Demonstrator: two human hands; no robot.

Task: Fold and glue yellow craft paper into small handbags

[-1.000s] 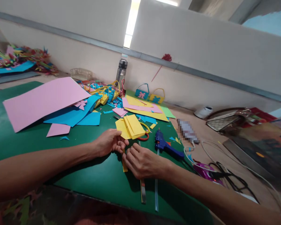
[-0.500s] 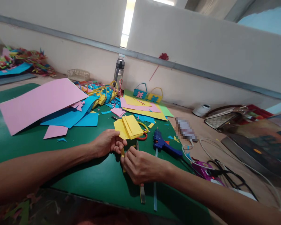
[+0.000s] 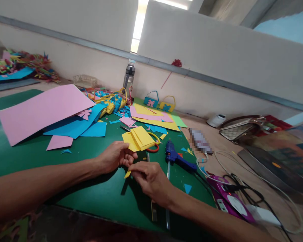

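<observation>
My left hand (image 3: 116,155) pinches the left corner of a folded yellow paper piece (image 3: 139,138) and keeps it just above the green tabletop. Close beside it, my right hand (image 3: 150,179) grips a small yellow paper strip (image 3: 127,174) between thumb and forefinger. Behind the folded paper lie scissors (image 3: 155,148) with red and yellow handles, partly covered by it. A metal ruler-like strip (image 3: 154,215) runs under my right hand. To the right rests a blue hot glue gun (image 3: 178,158), a clear glue stick (image 3: 168,168) sticking out of its back.
Pink sheets (image 3: 45,111) and blue sheets (image 3: 93,129) cover the left side. Finished little paper bags (image 3: 150,100) stand at the back beside a heap of yellow and blue pieces (image 3: 113,102). Cables and a purple power strip (image 3: 229,198) lie on the right. A bottle (image 3: 128,77) stands by the wall.
My right hand has turned and shifted slightly up and right, bringing the small yellow strip more into sight. My left hand and the folded paper stay nearly in place.
</observation>
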